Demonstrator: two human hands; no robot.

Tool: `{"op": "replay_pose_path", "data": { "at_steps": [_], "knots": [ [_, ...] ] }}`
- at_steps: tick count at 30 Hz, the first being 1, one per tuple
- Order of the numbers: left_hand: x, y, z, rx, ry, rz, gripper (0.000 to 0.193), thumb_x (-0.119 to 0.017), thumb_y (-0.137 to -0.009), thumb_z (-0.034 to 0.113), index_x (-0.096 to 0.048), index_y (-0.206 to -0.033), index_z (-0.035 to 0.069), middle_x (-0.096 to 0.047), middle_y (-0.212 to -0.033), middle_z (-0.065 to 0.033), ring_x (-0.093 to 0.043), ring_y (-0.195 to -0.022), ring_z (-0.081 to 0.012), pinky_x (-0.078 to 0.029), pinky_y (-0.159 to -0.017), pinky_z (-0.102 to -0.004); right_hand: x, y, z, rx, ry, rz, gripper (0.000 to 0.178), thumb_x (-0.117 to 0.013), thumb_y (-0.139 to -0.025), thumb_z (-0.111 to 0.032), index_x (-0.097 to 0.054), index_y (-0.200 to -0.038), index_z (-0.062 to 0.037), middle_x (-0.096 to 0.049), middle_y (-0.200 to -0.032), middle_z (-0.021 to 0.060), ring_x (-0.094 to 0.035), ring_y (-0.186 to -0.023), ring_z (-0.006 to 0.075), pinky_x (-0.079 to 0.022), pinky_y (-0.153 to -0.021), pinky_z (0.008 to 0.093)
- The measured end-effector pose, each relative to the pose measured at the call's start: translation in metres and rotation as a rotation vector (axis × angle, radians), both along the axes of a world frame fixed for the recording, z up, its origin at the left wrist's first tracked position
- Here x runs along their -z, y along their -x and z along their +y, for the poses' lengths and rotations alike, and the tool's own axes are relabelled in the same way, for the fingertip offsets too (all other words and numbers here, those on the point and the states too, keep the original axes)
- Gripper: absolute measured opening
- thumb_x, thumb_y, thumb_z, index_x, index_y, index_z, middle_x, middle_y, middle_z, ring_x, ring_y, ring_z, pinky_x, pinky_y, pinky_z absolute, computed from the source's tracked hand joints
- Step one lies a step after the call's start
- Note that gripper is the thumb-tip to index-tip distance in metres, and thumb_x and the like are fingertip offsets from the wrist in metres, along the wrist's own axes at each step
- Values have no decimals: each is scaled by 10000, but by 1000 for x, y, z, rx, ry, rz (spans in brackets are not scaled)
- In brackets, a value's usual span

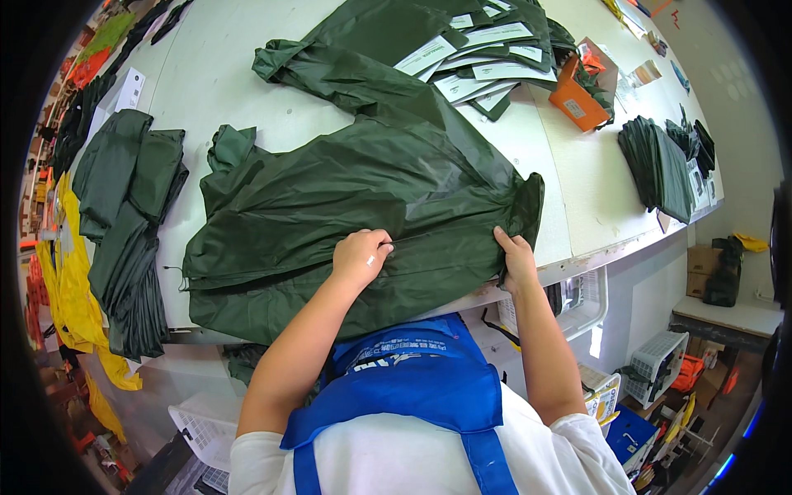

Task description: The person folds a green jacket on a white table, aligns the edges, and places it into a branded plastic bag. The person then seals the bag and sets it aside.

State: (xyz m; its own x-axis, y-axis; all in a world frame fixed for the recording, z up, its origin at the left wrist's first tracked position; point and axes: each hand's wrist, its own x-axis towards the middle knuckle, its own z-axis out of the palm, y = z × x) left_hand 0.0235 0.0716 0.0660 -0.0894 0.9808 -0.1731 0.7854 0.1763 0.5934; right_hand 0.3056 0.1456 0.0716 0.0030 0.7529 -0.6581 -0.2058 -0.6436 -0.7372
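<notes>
A dark green rain jacket (330, 190) lies spread across the white table, its surface creased and one sleeve stretched toward the upper left. My left hand (360, 257) is closed on the jacket's front near the middle, pinching the fabric along a long seam or zip line. Toward the jacket's right end, my right hand (517, 260) grips the fabric edge close to the bunched collar or hood (528, 206). Its thumb shows on top, while the other fingers are partly hidden. The jacket's near edge hangs slightly over the table's front edge.
Folded green garments (128, 198) are piled at the left, beside yellow garments (74, 272). White-labelled green packs (487, 58) and an orange box (582, 95) lie at the back. More folded green pieces (652, 169) stand at the right. White plastic baskets (586, 301) sit below the table.
</notes>
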Motion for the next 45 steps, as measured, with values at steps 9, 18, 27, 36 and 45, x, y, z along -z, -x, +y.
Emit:
{"op": "replay_pose_path", "data": {
  "at_steps": [9,18,27,36,45],
  "knots": [
    [24,-4,21,-33,326,121,170,-724,-741,256,-689,-751,89,-681,-755,-108,-657,-766,-306,-503,-664,-428,24,7,-9,43,-84,21,153,-630,-892,-125,-624,-954,14,-673,-975,98,-631,-859,182,-492,-801,308],
    [5,27,-16,105,46,65,221,-660,-816,224,-624,-1022,153,-647,-1008,-78,-596,-1010,-282,-448,-835,-412,10,-2,26,-88,-338,-354,185,-694,-857,-185,-639,-808,-15,-635,-817,29,-541,-750,121,-446,-728,285],
    [26,238,-211,-494,-74,71,136,-729,-762,132,-689,-892,122,-573,-1076,-102,-576,-953,-286,-446,-846,-420,-31,64,51,-233,-1207,-1255,497,-717,-785,-118,-485,-1194,43,-508,-1229,211,-443,-1151,368,-355,-976,445],
    [24,261,-217,-739,148,-503,160,-735,-777,121,-678,-902,40,-644,-912,-75,-591,-888,-168,-454,-814,-304,34,233,-47,-1293,-977,-833,159,-709,-780,-262,-693,-891,-150,-665,-831,15,-591,-889,218,-379,-843,392],
    [9,267,-223,-668,266,-772,108,-707,-805,34,-664,-903,21,-643,-835,2,-570,-769,-72,-458,-727,-228,32,247,-40,-1345,-627,-840,177,-748,-730,-304,-684,-785,-148,-657,-755,2,-603,-868,197,-355,-841,379]
  ]
}}
